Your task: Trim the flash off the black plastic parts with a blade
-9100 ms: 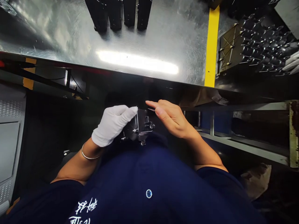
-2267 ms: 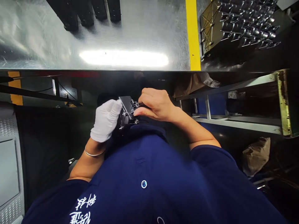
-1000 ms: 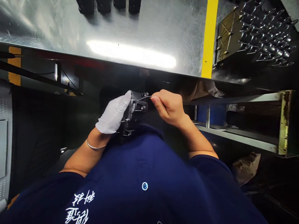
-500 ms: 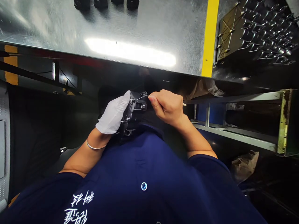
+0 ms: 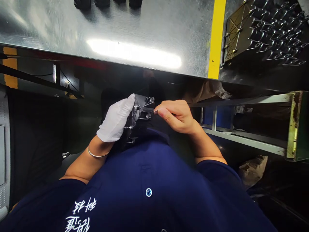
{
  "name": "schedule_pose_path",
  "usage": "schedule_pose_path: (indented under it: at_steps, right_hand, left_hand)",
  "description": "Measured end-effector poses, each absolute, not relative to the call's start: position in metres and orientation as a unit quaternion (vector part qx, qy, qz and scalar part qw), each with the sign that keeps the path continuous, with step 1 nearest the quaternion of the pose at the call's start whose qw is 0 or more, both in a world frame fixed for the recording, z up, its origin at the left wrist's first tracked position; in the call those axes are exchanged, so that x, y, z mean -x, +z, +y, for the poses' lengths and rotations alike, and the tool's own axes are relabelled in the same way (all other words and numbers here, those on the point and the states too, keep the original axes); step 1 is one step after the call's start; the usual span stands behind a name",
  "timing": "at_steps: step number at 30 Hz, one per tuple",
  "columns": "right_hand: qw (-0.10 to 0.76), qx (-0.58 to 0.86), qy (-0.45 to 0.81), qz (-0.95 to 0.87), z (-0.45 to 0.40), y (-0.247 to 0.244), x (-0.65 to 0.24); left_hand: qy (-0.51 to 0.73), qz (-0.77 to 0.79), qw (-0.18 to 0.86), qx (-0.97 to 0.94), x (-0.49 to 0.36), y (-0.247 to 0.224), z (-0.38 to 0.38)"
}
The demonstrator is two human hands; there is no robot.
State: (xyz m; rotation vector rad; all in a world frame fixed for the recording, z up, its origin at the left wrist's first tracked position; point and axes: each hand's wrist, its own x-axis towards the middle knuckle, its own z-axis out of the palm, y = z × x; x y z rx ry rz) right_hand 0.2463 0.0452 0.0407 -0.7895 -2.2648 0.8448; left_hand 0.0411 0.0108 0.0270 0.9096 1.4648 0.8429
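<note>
- Dark metal part [image 5: 139, 98] — that's what I have up in the air, in front of the navy shirt [image 5: 149, 167] and just off the near edge of the desk [image 5: 166, 30]. It sits tilted, with thin ribs and small round bosses showing on the side towards the right hand [image 5: 180, 116].
- My left hand [image 5: 116, 120], in a white glove, is clamped on the part's upper left edge, thumb on top; its other fingers are mostly out of my sight.
- My right hand is ungloved, thumb and forefinger pinched together on a thin tool [image 5: 155, 111]. The tip points at the ribbed side — whether it touches, I can't tell.
- As for progress, I judge the part to be in the middle of close handwork: it is held up with the tool right beside it. I can't make out which spots are finished or what remains; the details are too small and dark.
- On the desk I see dark blocks [image 5: 82, 4] at the far side, a yellow strip [image 5: 216, 40], and to the right of it a ribbed housing [image 5: 238, 33] beside a cluster of ringed metal pieces [image 5: 277, 32].
</note>
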Motion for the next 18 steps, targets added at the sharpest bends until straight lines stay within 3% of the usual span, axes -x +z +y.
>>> schedule_pose_path:
  at_steps: [5, 9, 13, 18]
  right_hand:
    - [0.335, 0.360, 0.118, -0.863, 0.045, 0.033, -0.243]
    - [0.311, 0.384, 0.072, -0.866, 0.044, 0.027, -0.238]
    - [0.277, 0.385, 0.132, -0.870, 0.042, 0.029, -0.237]
    - [0.225, 0.358, 0.333, -0.843, 0.045, 0.039, -0.243]
  left_hand:
    - [0.372, 0.638, 0.572, -0.358, -0.044, 0.032, 0.015]
    - [0.360, 0.650, 0.572, -0.348, -0.045, 0.035, 0.016]
    - [0.351, 0.665, 0.558, -0.352, -0.045, 0.036, 0.015]
    - [0.360, 0.665, 0.519, -0.398, -0.042, 0.029, 0.011]
